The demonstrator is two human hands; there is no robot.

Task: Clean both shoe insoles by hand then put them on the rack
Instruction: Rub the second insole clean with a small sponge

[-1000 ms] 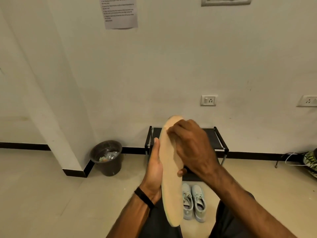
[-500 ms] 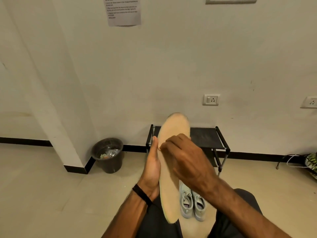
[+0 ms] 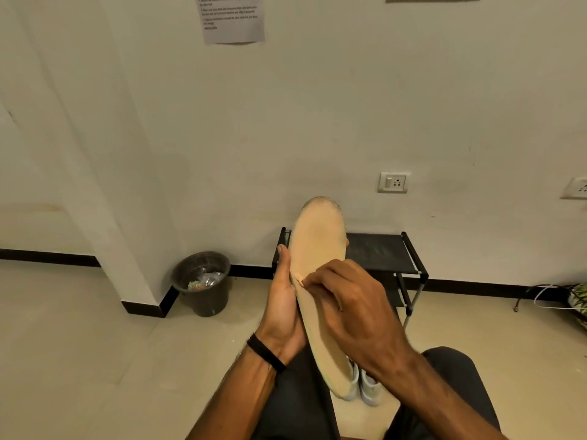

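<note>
Pale floor tiles (image 3: 79, 360) are met by a cream wall (image 3: 317, 106) edged with a black skirting (image 3: 47, 256). Against that wall a black rack (image 3: 381, 254) is seen, its top shelf bare where visible, with a dark bin (image 3: 203, 284) of litter to its left beside a pillar (image 3: 104, 217). A printed notice (image 3: 233, 19) is fixed high on the wall, and two sockets (image 3: 393, 182) lower down. Pale shoes (image 3: 365, 387) are set on the floor before the rack. An insole (image 3: 317, 249) is held upright above the lap, gripped along its edge by the left hand (image 3: 284, 309), while the right hand (image 3: 352, 309) is laid across its face, fingers curled against it.
</note>
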